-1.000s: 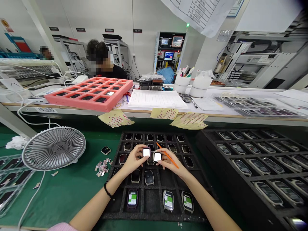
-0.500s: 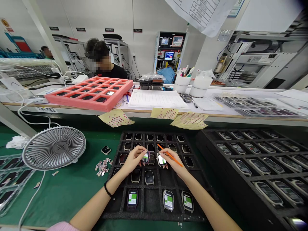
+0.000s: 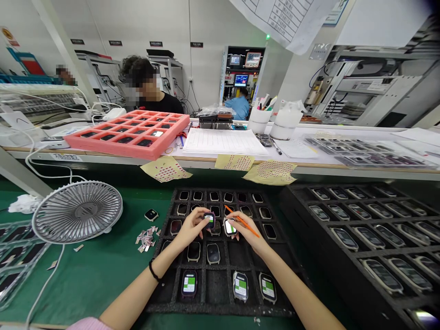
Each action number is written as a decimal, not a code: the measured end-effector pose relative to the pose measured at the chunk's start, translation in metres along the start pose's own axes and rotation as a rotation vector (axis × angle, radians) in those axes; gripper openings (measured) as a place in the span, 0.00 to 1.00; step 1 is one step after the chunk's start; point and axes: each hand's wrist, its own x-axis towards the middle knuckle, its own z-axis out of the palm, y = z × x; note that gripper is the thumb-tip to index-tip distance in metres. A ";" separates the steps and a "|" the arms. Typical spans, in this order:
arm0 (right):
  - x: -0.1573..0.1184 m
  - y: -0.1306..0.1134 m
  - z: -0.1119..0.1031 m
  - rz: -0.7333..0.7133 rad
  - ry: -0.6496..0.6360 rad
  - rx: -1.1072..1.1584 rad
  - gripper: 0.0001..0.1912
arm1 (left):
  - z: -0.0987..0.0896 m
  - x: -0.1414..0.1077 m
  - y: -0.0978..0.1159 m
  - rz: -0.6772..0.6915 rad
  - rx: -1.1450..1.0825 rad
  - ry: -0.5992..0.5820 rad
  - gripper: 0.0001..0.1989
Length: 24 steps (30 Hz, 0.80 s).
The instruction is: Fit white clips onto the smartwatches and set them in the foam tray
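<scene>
My left hand (image 3: 193, 225) grips a dark purple smartwatch (image 3: 209, 220) whose screen is lit, the thumb lying on its face. In my right hand (image 3: 245, 229) is a second smartwatch (image 3: 229, 227) with a bright white and green screen. An orange stick (image 3: 241, 221) is also tucked in the fingers of that hand. Both hands hover over a black foam tray (image 3: 218, 300) divided into compartments. Watches with dark screens fill several compartments. In the front row, a watch (image 3: 189, 284) and two others (image 3: 240, 286) show green and white screens.
A second black foam tray (image 3: 338, 256) of watches stands to the right. On the left are a grey fan (image 3: 79, 211), a lone watch (image 3: 151, 214) and small loose pieces (image 3: 147, 238). A pink foam tray (image 3: 158, 146) lies on the shelf ahead, where a person (image 3: 147, 87) sits beyond.
The screen of the watch in my left hand has turned from mostly white and green to mostly dark, and the watch faces me more squarely. My right hand is nearly still.
</scene>
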 end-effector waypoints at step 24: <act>0.002 0.008 -0.006 -0.066 -0.066 -0.082 0.22 | -0.002 0.002 -0.006 0.034 0.022 -0.017 0.23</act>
